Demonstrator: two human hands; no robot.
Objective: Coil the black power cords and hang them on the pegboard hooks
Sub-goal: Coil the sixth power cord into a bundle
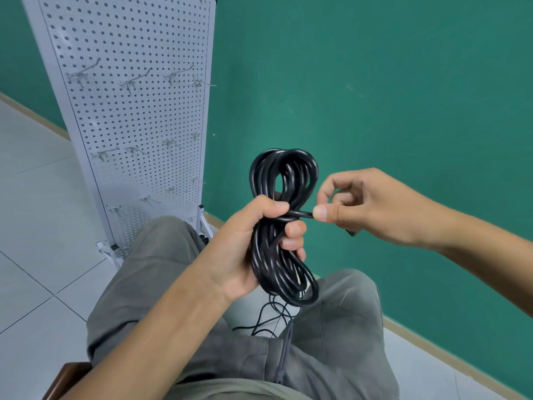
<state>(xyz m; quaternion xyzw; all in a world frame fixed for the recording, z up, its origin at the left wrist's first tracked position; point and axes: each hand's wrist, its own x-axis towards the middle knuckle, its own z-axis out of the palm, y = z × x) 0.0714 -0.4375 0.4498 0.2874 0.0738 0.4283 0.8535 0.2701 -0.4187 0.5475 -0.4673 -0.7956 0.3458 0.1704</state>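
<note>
A black power cord is bundled into a long coil of several loops, held upright in front of me. My left hand grips the coil around its middle. One strand of the cord crosses the bundle sideways, and my right hand pinches that strand's free end between thumb and fingers, just right of the coil. A dark tip pokes out below the right hand. The white pegboard stands at the left with several metal hooks, all bare.
I sit with grey-trousered knees below the hands. Thin black wires lie on the floor between my legs. A green wall fills the right side. White floor tiles spread to the left. A brown chair edge shows bottom left.
</note>
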